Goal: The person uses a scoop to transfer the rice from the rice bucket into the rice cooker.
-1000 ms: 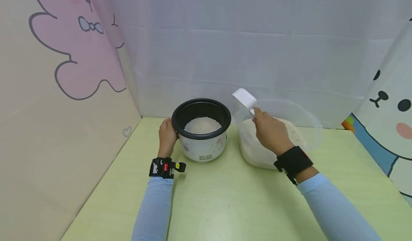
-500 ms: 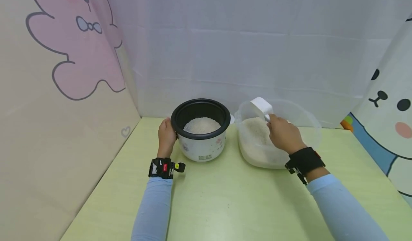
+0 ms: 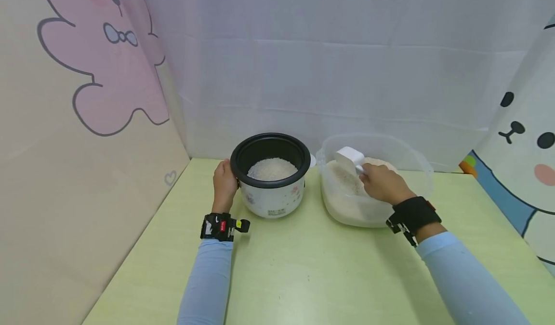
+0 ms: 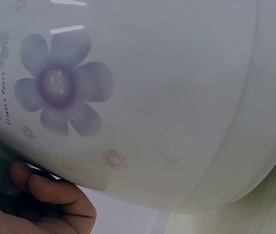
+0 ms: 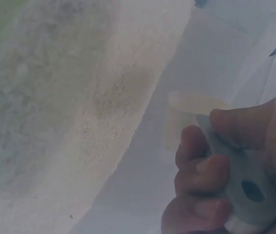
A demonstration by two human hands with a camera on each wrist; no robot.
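A white rice cooker [image 3: 272,202] printed with flowers stands lidless on the table, white rice [image 3: 272,169] lying inside its dark pot. My left hand [image 3: 225,182] holds the cooker's left side; in the left wrist view its curled fingers [image 4: 55,191] grip a dark handle there. To the right is a translucent plastic tub [image 3: 347,214] of rice. Over that tub, my right hand [image 3: 383,184] grips a white scoop [image 3: 350,157] by its handle. The right wrist view shows fingers and thumb wrapped round the handle [image 5: 247,187]. What the scoop's cup contains is hidden.
Cooker and tub stand side by side near the back of the pale green table [image 3: 277,272]. Behind them hangs a white curtain [image 3: 338,74]. A cartoon-printed panel [image 3: 125,185] borders the table on the left, another [image 3: 533,185] on the right.
My right hand has moved the scoop right and down, from between cooker and tub to low over the rice in the tub. The left hand stays on the cooker.
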